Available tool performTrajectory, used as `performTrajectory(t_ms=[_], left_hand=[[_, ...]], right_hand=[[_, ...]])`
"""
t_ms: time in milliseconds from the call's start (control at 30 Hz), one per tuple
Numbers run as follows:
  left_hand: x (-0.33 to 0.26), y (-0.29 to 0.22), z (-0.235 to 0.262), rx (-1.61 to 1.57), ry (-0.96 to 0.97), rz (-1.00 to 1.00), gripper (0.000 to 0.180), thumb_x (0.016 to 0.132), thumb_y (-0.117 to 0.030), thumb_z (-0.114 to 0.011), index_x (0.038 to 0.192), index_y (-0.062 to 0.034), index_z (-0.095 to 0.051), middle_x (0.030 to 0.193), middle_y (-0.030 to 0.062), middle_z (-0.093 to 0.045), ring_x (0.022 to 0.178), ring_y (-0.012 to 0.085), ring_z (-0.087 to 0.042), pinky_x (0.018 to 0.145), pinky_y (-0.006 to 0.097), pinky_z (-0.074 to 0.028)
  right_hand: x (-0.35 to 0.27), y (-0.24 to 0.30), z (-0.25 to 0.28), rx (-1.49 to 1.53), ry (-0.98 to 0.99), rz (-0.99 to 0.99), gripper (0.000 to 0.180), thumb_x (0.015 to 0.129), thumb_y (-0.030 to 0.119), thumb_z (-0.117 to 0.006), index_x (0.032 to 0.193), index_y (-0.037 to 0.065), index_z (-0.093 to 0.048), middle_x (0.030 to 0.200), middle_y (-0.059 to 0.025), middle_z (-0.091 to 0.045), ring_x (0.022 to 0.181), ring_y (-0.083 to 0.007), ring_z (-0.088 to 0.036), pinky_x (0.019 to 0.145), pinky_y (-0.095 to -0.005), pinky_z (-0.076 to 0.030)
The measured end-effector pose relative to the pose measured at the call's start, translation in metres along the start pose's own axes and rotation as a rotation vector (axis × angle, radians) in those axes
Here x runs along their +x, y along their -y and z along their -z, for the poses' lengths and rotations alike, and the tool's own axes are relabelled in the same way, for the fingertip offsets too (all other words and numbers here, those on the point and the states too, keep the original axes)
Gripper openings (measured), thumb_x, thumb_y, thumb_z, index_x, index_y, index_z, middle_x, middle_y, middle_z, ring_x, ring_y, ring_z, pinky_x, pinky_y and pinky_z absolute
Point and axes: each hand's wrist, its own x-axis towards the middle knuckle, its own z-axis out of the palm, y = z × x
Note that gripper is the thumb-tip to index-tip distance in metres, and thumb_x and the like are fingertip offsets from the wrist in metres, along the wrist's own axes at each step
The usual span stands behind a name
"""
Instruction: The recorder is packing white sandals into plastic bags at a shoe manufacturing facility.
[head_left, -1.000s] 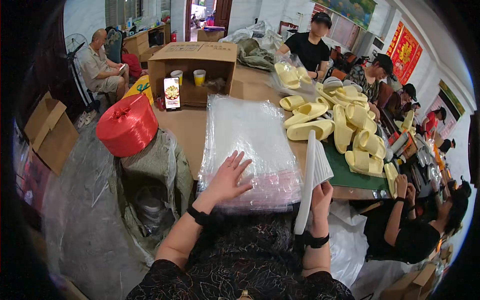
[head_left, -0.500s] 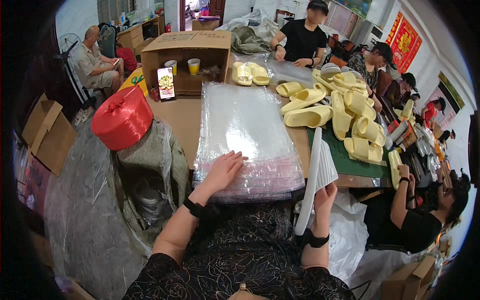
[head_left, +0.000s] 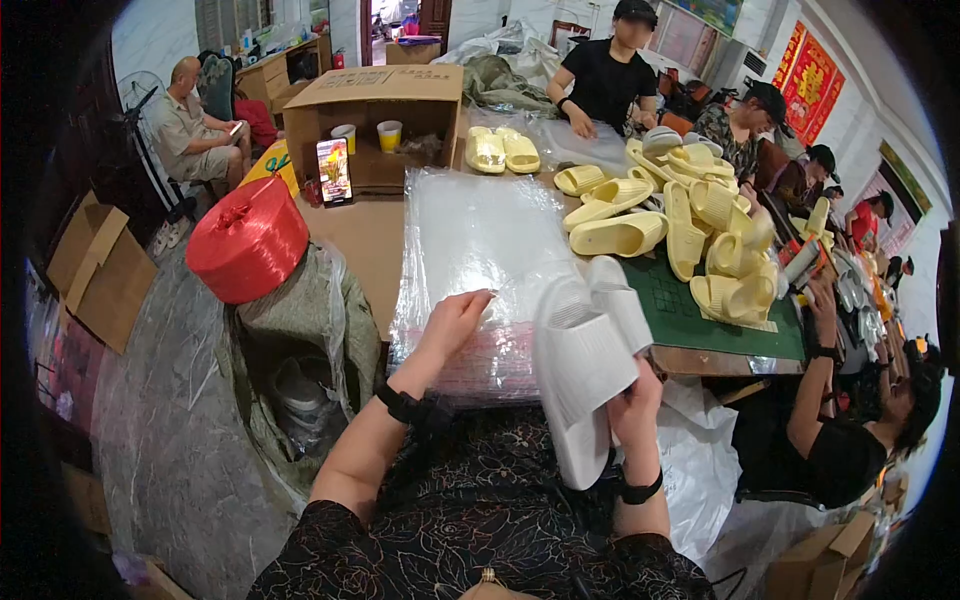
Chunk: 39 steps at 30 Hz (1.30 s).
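A pair of white ribbed slide slippers [head_left: 578,375] is in my right hand [head_left: 637,405], tilted over the right edge of the bag stack. The slippers overlap, one partly behind the other, and my fingers are mostly hidden behind them. My left hand [head_left: 455,325] is over the middle of the stack of clear plastic bags [head_left: 470,225]. Its fingers are closed in a pinch on what looks like the top bag's thin film. Pinkish bands run across the near end of the stack.
Yellow slippers [head_left: 617,234] lie piled at the right, partly on a green cutting mat [head_left: 665,318]. Behind the bags stand a propped phone [head_left: 334,172] and an open carton [head_left: 375,90]. A red twine roll [head_left: 247,240] sits at the left. Co-workers [head_left: 608,85] sit or stand around.
The white slippers have swung left and turned so both now show over the stack's edge. My left hand has gone from lying flat on the bags to a raised pinch.
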Motion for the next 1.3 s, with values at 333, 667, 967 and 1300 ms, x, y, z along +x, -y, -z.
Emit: performTrajectory(t_ms=[333, 667, 967, 1300], left_hand=[[-0.005, -0.025, 0.014, -0.03, 0.145, -0.118, 0.038, 0.099, -0.027, -0.049, 0.129, -0.0059, -0.059, 0.122, 0.0139, -0.065, 0.107, 0.0255, -0.063, 0.093, 0.032, -0.048], [-0.025, -0.053, 0.016, 0.322, 0.289, -0.7, 0.033, 0.1, -0.022, -0.045, 0.124, -0.009, -0.064, 0.144, 0.006, -0.049, 0.139, 0.0327, -0.035, 0.116, 0.045, -0.024], [-0.032, -0.071, 0.018, 0.235, 0.419, -0.764, 0.033, 0.099, -0.021, -0.045, 0.125, -0.0074, -0.062, 0.142, 0.0058, -0.051, 0.138, 0.0309, -0.037, 0.117, 0.047, -0.022], [-0.043, -0.061, 0.033, 0.429, 0.309, -0.769, 0.034, 0.095, -0.015, -0.052, 0.128, -0.0077, -0.06, 0.136, 0.0068, -0.056, 0.134, 0.0296, -0.044, 0.115, 0.044, -0.028]], right_hand=[[0.01, -0.018, -0.026, -0.443, 0.359, 0.024, 0.025, 0.08, 0.013, -0.062, 0.099, -0.002, -0.056, 0.091, -0.0215, -0.058, 0.085, -0.044, -0.058, 0.073, -0.0511, -0.048], [0.029, -0.034, -0.067, -0.55, 0.371, 0.012, 0.023, 0.08, 0.012, -0.06, 0.098, -0.003, -0.058, 0.091, -0.026, -0.062, 0.081, -0.0432, -0.061, 0.072, -0.051, -0.049], [0.072, -0.065, -0.126, 0.385, 0.161, -0.073, 0.024, 0.084, 0.019, -0.063, 0.1, 0.0, -0.063, 0.097, -0.0172, -0.064, 0.099, -0.033, -0.061, 0.083, -0.0429, -0.048], [0.164, -0.096, -0.201, -0.679, 0.041, 0.004, 0.028, 0.088, 0.025, -0.06, 0.097, -0.002, -0.056, 0.099, -0.0232, -0.06, 0.092, -0.0389, -0.063, 0.075, -0.0449, -0.053]])
